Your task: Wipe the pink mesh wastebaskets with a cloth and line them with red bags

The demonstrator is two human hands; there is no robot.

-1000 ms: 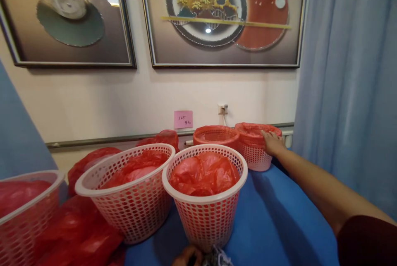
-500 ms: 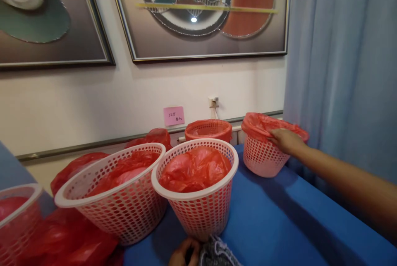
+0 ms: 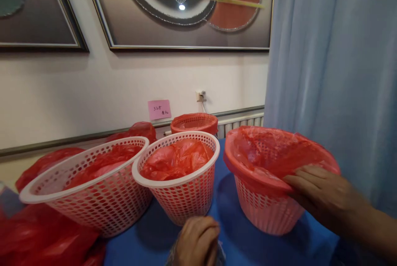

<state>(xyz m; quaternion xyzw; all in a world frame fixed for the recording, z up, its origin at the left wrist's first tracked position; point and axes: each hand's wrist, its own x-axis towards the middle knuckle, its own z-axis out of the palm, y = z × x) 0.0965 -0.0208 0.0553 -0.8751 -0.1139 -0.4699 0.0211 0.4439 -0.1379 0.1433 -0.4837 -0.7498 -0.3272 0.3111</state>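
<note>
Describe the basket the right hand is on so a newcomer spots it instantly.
Find the blue curtain at the right, then drop to the blue table. The basket nearest the curtain has a red bag folded over its rim. Another by the wall looks similar, but only this one has the right hand on it.

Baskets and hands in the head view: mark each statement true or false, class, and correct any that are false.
1. The right hand is on the rim of the rightmost basket. True.
2. The left hand is inside the rightmost basket. False: it is in front of the middle basket.
3. The red lining folds over the rightmost basket's rim. True.
4. The tabletop is yellow. False: it is blue.
</note>
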